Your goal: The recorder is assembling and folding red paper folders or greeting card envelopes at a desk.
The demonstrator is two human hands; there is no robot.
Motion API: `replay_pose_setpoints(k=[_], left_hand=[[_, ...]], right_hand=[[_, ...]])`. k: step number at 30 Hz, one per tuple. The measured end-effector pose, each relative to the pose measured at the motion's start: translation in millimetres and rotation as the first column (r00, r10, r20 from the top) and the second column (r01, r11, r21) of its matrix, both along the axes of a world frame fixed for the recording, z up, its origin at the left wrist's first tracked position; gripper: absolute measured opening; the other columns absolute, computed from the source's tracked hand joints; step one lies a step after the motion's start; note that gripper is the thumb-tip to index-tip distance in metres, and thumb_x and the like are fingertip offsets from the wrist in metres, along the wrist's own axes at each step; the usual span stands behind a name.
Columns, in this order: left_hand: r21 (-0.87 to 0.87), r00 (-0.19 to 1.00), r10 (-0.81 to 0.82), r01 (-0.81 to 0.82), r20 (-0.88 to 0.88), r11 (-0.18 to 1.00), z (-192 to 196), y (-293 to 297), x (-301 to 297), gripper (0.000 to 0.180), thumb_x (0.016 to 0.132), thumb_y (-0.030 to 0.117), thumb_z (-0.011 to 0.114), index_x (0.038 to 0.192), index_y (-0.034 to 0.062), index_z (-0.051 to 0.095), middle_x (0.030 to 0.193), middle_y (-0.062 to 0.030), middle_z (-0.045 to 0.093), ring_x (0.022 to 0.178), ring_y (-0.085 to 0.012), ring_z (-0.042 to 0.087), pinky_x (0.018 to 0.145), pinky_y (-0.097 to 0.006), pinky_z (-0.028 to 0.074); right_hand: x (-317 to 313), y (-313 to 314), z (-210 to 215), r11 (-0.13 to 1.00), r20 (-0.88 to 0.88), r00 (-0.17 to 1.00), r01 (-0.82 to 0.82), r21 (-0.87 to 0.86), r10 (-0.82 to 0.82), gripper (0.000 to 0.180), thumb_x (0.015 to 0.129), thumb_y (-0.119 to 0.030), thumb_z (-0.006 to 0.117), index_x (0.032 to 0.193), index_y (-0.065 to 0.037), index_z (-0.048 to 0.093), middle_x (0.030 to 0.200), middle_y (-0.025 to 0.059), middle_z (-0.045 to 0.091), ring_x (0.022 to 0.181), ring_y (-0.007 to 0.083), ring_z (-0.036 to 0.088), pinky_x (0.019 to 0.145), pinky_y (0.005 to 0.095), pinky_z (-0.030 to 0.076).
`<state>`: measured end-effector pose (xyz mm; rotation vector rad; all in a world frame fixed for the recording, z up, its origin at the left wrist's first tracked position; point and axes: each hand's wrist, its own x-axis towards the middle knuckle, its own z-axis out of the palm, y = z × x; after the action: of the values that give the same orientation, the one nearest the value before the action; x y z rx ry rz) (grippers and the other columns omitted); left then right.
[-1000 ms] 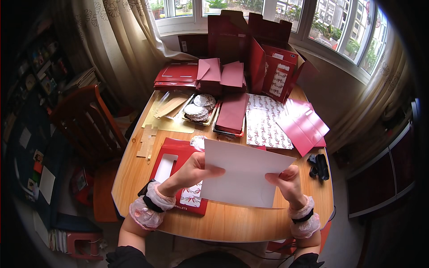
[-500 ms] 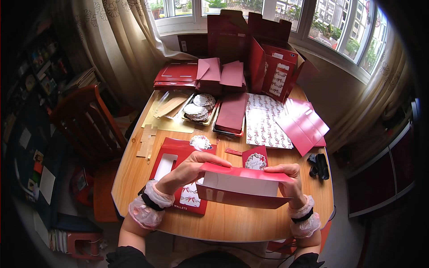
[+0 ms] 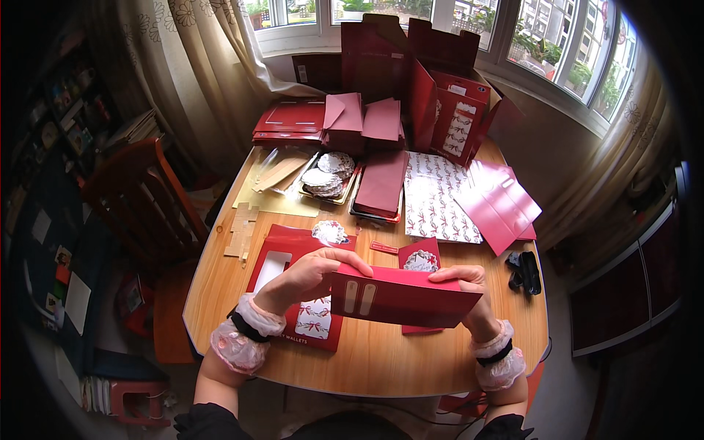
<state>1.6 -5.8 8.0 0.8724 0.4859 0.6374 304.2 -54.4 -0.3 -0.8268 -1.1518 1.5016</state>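
Above the near part of the table I hold a red folded card (image 3: 418, 302) by its two ends. My left hand (image 3: 312, 275) grips the left end, thumb and fingers at the top edge. My right hand (image 3: 471, 287) pinches the right end the same way. Two pale strips with rounded ends show near its left side. Under my left hand lies a flat red package (image 3: 277, 242) with a white window and a bow-patterned panel. A round wreath sticker (image 3: 330, 232) sits at its top. Beyond the held card is another red card (image 3: 427, 248) with a wreath sticker.
Farther back stand trays of round stickers (image 3: 323, 182) and red cards (image 3: 383, 183), a bow-patterned sheet (image 3: 438, 198) and red card sheets (image 3: 502, 209). Red card stacks (image 3: 290, 121) and an open red box (image 3: 458, 117) line the window side. A black object (image 3: 523, 273) lies right.
The card has folded closed between my hands: its white inside no longer shows, and the red face with the two pale strips now faces me. My hands have barely moved.
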Motion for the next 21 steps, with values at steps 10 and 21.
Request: replay_pose_setpoints(k=[10, 21], left_hand=[[0.331, 0.941, 0.123, -0.013, -0.316, 0.944, 9, -7, 8, 0.029, 0.085, 0.006, 0.072, 0.113, 0.0006, 0.064, 0.102, -0.0041, 0.067, 0.094, -0.0092, 0.063, 0.084, -0.024, 0.052], [0.369, 0.928, 0.178, -0.047, -0.327, 0.928, 19, -16, 15, 0.039, 0.080, 0.001, 0.075, 0.117, -0.0009, 0.062, 0.105, -0.0073, 0.068, 0.097, -0.0124, 0.065, 0.086, -0.025, 0.053]], right_hand=[[-12, -4, 8, 0.938, 0.254, 0.965, -0.026, 0.346, -0.068, 0.035, 0.077, 0.019, 0.045, 0.094, 0.006, 0.073, 0.090, 0.0137, 0.070, 0.083, 0.0185, 0.067, 0.076, 0.0264, 0.053], [4, -2, 31, 0.989, 0.193, 0.980, -0.071, 0.128, 0.046, 0.037, 0.090, -0.014, 0.044, 0.115, 0.005, 0.064, 0.102, 0.0165, 0.070, 0.091, 0.0211, 0.067, 0.088, 0.0302, 0.051]])
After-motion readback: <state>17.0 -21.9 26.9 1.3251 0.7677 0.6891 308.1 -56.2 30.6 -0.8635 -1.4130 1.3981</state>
